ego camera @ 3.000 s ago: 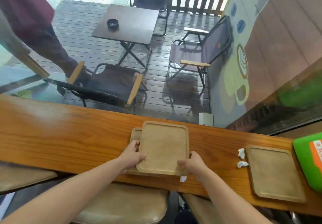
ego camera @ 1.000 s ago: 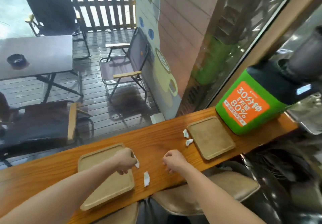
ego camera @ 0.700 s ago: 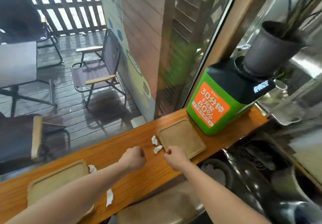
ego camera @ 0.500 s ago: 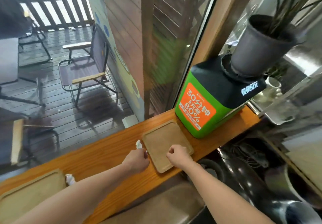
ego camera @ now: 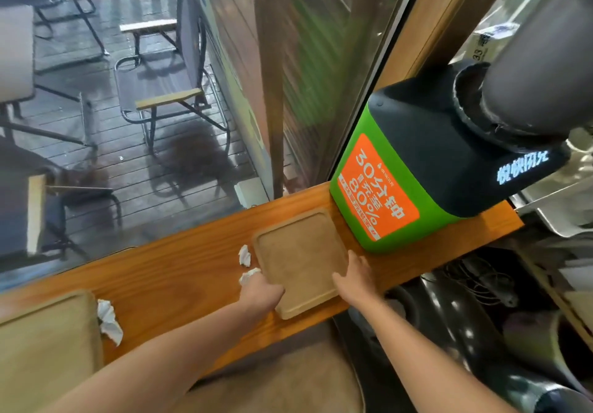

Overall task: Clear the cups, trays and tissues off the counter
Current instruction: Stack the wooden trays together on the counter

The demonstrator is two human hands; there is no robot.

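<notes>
A wooden tray (ego camera: 298, 252) lies on the wooden counter (ego camera: 179, 271) beside a green box. My left hand (ego camera: 261, 290) grips the tray's near left edge. My right hand (ego camera: 353, 276) holds its right edge, thumb on top. Two crumpled white tissues (ego camera: 244, 254) lie just left of the tray, the nearer tissue (ego camera: 248, 276) touching my left fingers. Another tissue (ego camera: 107, 318) rests against a stack of wooden trays (ego camera: 45, 342) at the far left. No cups are in view.
A green and black box with an orange label (ego camera: 401, 181) stands on the counter's right end, a dark plant pot (ego camera: 529, 69) on top. A window runs behind the counter. Padded stools (ego camera: 276, 383) sit below the counter edge.
My view and both hands have moved right along the counter, away from the stacked trays. Both hands have opened from fists and taken hold of the right-hand tray's edges.
</notes>
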